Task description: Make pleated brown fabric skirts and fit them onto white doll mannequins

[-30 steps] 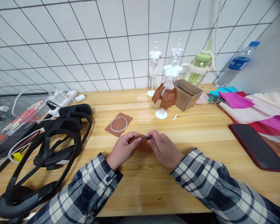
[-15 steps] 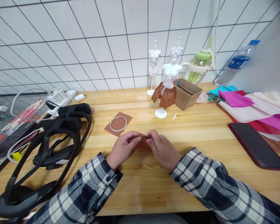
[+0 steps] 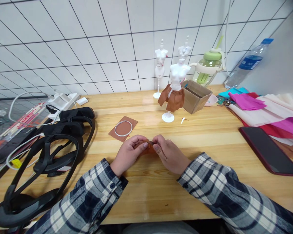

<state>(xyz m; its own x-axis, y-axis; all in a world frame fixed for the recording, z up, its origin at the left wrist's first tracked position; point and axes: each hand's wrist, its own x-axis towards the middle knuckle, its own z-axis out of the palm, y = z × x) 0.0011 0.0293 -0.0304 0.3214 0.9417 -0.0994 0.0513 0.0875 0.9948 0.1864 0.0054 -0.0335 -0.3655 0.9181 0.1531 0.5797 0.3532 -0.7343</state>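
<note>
clock: read from the hands, 12 toward the tiled wall
left hand [image 3: 129, 152]: curled in a pinch, thumb and forefinger gripping the left edge of the brown scrap
right hand [image 3: 170, 155]: curled the same way, fingertips clamped on the scrap's right edge, almost touching the left hand's fingers
brown scrap [image 3: 149, 149]: small orange-brown piece, held between both hands low over the wooden table [image 3: 210, 136], near its front middle; mostly hidden by fingers
brown square [image 3: 117, 132]: near, at 11 o'clock, flat on the wood
white ring [image 3: 123, 128]: lying on the brown square
skirted mannequin [image 3: 175, 92]: at 1 o'clock, upright on a round white foot, brown skirt about the waist
bare mannequin [image 3: 160, 66]: behind it at 12 o'clock, close to the wall
cardboard box [image 3: 195, 97]: just right of the skirted mannequin, tilted, open
green cup [image 3: 208, 68]: behind the box, at 1 o'clock, by the wall
water bottle [image 3: 246, 65]: far at 2 o'clock, leaning
tissue sheets [image 3: 271, 113]: pink, white and red, piled at 2 to 3 o'clock
phone [image 3: 268, 149]: dark, face up, at 3 o'clock, well apart from the hands
black headsets [image 3: 51, 152]: stacked at 9 o'clock among white cables
</note>
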